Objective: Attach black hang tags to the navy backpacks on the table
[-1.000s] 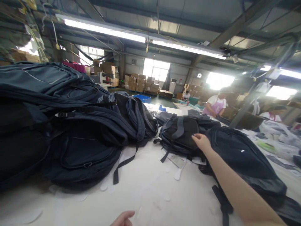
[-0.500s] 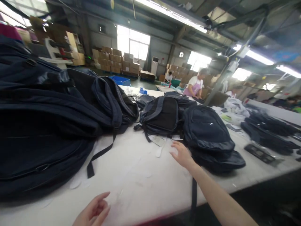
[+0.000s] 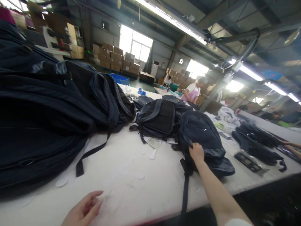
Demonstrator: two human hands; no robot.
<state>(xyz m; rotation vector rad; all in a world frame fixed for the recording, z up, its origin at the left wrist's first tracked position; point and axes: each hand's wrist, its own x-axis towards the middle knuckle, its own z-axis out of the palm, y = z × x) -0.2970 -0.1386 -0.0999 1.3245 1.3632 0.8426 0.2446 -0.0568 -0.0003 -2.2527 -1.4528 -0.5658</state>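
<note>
R hand, right of centre in frame, has its fingers closed on the near-left edge of a navy backpack; exact grip partly hidden. That backpack lies front-up on the white bench, w/ a dark strap running down past the bench edge at bottom, right of centre. L hand at bottom of frame, left of centre: fingers half-curled, narrow gap btwn thumb & index, over the bench; can't tell if it touches.

2nd backpack mid-frame, just left of the held one, back panel & shoulder strap up; paper tag & white spoon-shaped piece just below it. Big bag pile fills left side, loose strap trailing on bench. Right side of frame: stack of dark bags, flat black packet lower-left of it. Co-worker in lilac apron, upper right; another person's forearm at far right edge. Blue bin & stacked cartons, upper left of centre.
</note>
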